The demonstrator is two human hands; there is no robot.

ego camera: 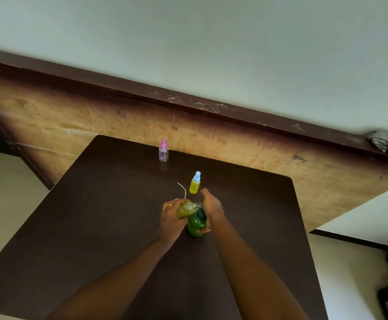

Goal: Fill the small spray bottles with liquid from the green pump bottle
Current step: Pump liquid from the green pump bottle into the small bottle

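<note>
Currently: my left hand (172,213) has its fingers curled round an uncapped small spray bottle (185,209), partly full of yellow-green liquid. It is held tilted, with the open neck pointing right. My right hand (212,207) wraps the green pump bottle (196,224), thumb on the near side of the body, fingers over the far side and the pump head. I cannot tell whether the head is pressed down. The pump bottle stands upright on the tabletop (96,215), between my two hands.

Key relation: the small bottle's long axis runs left to right, and its mouth appears to meet the spout. The left hand keeps the alignment and the right hand is placed to pump. My judgement: this bottle is mid-fill, and if the neck slips off the spout, liquid will land on the tabletop.

Outward: a thin white dip tube (182,188) lies just beyond the left hand; its spray head is not clear to me. A blue-capped spray bottle (195,184), full of yellow liquid, stands just beyond the right hand. A pink-capped spray bottle (163,152) stands well apart near the far edge with no yellow in it, so it is probably next.
</note>
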